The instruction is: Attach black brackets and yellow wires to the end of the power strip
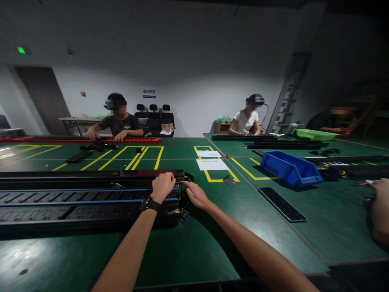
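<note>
Several long black power strips (75,198) lie side by side on the green table (188,247), running off to the left. My left hand (162,185), with a black watch on its wrist, is curled into a fist at the strips' right end. My right hand (196,194) is pinched on small black and yellow parts (184,178) at that same end. What the left fingers hold is hidden.
A blue bin (288,167) and a flat black plate (281,203) lie to the right. White papers (211,164) sit inside yellow floor-style markings. Two seated people work at the far side, by a red strip (79,140). Another person's arm (379,211) enters at the right edge.
</note>
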`<state>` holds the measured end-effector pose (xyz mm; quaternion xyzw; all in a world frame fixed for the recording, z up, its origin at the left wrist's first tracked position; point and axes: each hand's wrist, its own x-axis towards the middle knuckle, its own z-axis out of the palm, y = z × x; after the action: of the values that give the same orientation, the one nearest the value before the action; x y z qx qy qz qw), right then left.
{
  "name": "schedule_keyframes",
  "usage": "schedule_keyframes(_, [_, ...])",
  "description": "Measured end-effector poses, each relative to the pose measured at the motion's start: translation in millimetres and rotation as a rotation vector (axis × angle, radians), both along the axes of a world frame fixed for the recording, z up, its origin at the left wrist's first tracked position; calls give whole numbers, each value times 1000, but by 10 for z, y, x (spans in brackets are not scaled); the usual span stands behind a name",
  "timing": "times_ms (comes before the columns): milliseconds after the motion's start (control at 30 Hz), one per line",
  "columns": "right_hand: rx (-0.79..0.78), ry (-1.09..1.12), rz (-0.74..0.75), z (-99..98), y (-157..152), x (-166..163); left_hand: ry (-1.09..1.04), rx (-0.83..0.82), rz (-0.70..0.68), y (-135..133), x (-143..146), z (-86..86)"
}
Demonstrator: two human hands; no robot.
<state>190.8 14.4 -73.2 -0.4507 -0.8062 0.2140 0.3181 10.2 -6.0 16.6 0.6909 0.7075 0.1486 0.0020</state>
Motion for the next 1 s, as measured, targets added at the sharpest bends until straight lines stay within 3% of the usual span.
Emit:
schedule_keyframes(633, [-9, -72, -16, 63, -30, -25, 162, 64, -33, -33, 62, -70])
schedule_keyframes(1000, [-11, -93, 14, 117, -62, -25, -1, 17, -153, 12, 32, -102])
